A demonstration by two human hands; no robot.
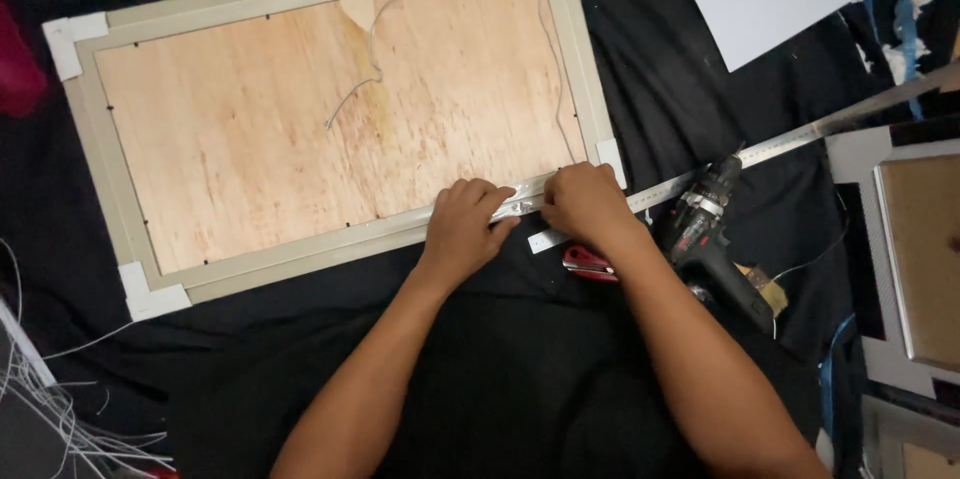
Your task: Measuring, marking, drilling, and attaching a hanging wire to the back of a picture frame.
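We had the grey-rimmed picture frame with plywood backing point(330, 109) face down on black cloth point(520, 359). Left hand point(462, 224) and right hand point(585, 201) both pinched a small metal hanger point(520, 205) on its near rail; white cord point(375, 49) lay loose, drill point(712, 239) untouched.

A picture frame point(330, 119) lies face down on a cloth-covered counter point(500, 369), filling the middle and ten o'clock part of the view. A loose wire point(385, 34) runs across its backing board from twelve o'clock. Both hands rest side by side on the frame's near rail towards its right corner: the left hand point(465, 229) left of the right hand point(585, 204). A long metal ruler point(760, 154) stretches from under the hands out to two o'clock. A cordless drill point(715, 239) lies at three o'clock, just nearer than the ruler. A second frame point(900, 259) sits at the right edge.
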